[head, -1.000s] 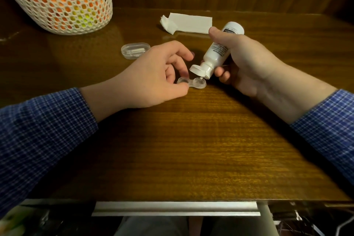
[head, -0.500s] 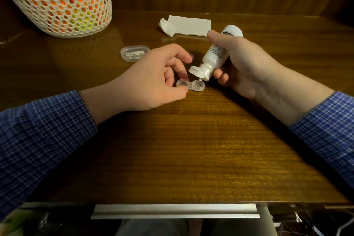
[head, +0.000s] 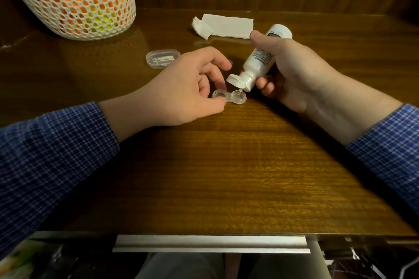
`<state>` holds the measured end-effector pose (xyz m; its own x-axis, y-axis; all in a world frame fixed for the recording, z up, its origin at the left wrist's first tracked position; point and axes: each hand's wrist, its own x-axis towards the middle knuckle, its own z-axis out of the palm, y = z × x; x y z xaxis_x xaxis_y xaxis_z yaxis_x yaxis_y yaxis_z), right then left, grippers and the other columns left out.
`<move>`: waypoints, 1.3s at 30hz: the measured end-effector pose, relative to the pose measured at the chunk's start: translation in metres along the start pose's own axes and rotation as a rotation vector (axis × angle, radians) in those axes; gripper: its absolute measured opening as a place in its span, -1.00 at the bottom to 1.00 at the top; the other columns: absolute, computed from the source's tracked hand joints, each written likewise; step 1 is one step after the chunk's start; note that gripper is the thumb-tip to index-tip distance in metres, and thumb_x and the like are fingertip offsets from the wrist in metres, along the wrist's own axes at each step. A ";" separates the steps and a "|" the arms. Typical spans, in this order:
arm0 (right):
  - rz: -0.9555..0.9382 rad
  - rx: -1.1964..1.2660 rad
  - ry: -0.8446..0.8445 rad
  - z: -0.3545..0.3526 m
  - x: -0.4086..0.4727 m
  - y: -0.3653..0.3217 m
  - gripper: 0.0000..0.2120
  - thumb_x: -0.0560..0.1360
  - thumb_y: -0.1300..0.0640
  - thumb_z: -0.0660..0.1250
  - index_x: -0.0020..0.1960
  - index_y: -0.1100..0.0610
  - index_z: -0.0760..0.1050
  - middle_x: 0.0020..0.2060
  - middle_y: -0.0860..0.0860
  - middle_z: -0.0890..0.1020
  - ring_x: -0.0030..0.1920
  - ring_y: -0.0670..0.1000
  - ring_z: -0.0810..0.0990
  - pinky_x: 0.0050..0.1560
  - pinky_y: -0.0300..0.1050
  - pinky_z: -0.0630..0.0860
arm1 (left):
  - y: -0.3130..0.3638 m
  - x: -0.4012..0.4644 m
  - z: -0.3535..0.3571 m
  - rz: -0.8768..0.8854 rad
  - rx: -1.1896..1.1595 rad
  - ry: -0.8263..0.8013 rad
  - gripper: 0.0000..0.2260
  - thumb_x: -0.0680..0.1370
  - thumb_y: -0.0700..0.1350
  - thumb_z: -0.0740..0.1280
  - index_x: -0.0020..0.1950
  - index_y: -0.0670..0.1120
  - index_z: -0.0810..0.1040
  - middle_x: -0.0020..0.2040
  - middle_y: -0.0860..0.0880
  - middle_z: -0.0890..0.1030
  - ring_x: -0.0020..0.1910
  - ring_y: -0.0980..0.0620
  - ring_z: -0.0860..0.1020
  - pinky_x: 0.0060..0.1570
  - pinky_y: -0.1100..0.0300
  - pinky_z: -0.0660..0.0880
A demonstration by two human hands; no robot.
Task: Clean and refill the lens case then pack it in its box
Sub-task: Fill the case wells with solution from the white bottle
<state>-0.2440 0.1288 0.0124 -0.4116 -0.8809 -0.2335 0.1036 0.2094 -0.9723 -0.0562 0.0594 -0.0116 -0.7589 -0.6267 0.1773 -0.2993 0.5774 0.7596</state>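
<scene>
- Supporting everything, wooden table.
- Right hand: fingers wrapped round tilted solution bottle, flip cap open, nozzle just above the right well.
- Left hand: thumb and fingertips pinching lens case at its left well, flat on the table.
- Step: refilling, judged; well 2 next, needing a small nozzle shift.
- Clear box lies near, behind the left hand.

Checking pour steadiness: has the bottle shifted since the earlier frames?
No. Against the tissue, the bottle holds the same spot, nozzle over the case.
</scene>
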 end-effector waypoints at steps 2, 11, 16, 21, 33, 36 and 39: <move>-0.004 0.001 -0.005 0.000 0.000 0.000 -0.69 0.56 -0.12 0.43 0.05 0.11 0.47 -0.21 0.10 0.62 -0.54 -0.06 0.48 -0.59 -0.27 0.35 | 0.000 0.000 0.000 -0.003 -0.005 -0.003 -0.51 0.47 -0.22 0.55 0.31 0.07 0.49 -0.02 0.17 0.65 -0.33 0.11 0.60 -0.32 0.29 0.60; 0.075 0.125 -0.040 -0.006 0.000 -0.007 -0.68 0.56 -0.11 0.42 0.12 0.08 0.43 -0.45 0.02 0.65 -0.54 -0.09 0.48 -0.60 -0.32 0.35 | -0.001 0.002 0.000 -0.024 -0.023 -0.012 -0.51 0.47 -0.23 0.55 0.32 0.09 0.49 -0.03 0.10 0.69 -0.36 0.14 0.56 -0.33 0.31 0.58; 0.058 0.095 -0.029 -0.004 0.001 -0.005 -0.70 0.56 -0.10 0.43 0.08 0.08 0.45 -0.42 0.03 0.65 -0.53 -0.08 0.48 -0.60 -0.29 0.36 | -0.001 0.002 0.000 -0.030 -0.030 -0.005 -0.53 0.48 -0.23 0.55 0.30 0.09 0.51 -0.02 0.13 0.69 -0.37 0.15 0.55 -0.34 0.30 0.58; 0.035 0.027 -0.002 -0.001 0.001 -0.002 -0.69 0.54 -0.10 0.46 0.07 0.10 0.47 -0.21 0.10 0.64 -0.54 -0.06 0.50 -0.60 -0.29 0.36 | 0.000 0.000 0.000 -0.018 -0.018 0.002 -0.51 0.47 -0.23 0.55 0.32 0.07 0.50 -0.03 0.12 0.67 -0.35 0.17 0.57 -0.32 0.31 0.58; 0.023 -0.006 -0.012 0.000 0.002 -0.001 -0.70 0.56 -0.10 0.43 0.05 0.12 0.49 -0.16 0.13 0.68 -0.54 -0.06 0.49 -0.60 -0.27 0.36 | 0.002 -0.001 0.000 -0.009 -0.001 0.004 -0.52 0.48 -0.23 0.54 0.32 0.05 0.49 -0.01 0.12 0.65 -0.36 0.17 0.57 -0.35 0.35 0.54; 0.022 -0.005 -0.006 0.000 0.004 0.000 -0.69 0.55 -0.11 0.44 0.06 0.11 0.49 -0.16 0.13 0.68 -0.55 -0.07 0.49 -0.61 -0.27 0.35 | 0.002 -0.001 0.000 -0.005 0.000 0.003 -0.52 0.49 -0.22 0.54 0.34 0.03 0.49 0.00 0.11 0.64 -0.36 0.17 0.57 -0.34 0.35 0.54; 0.020 -0.005 -0.012 -0.001 0.004 0.000 -0.69 0.56 -0.11 0.43 0.06 0.11 0.49 -0.14 0.14 0.67 -0.55 -0.07 0.49 -0.61 -0.27 0.35 | 0.001 0.000 0.000 -0.006 -0.005 0.002 -0.52 0.49 -0.22 0.54 0.33 0.05 0.49 -0.01 0.11 0.65 -0.37 0.18 0.56 -0.34 0.35 0.54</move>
<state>-0.2464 0.1258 0.0118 -0.3989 -0.8814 -0.2531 0.1074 0.2292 -0.9674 -0.0564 0.0603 -0.0110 -0.7559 -0.6310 0.1745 -0.3003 0.5711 0.7640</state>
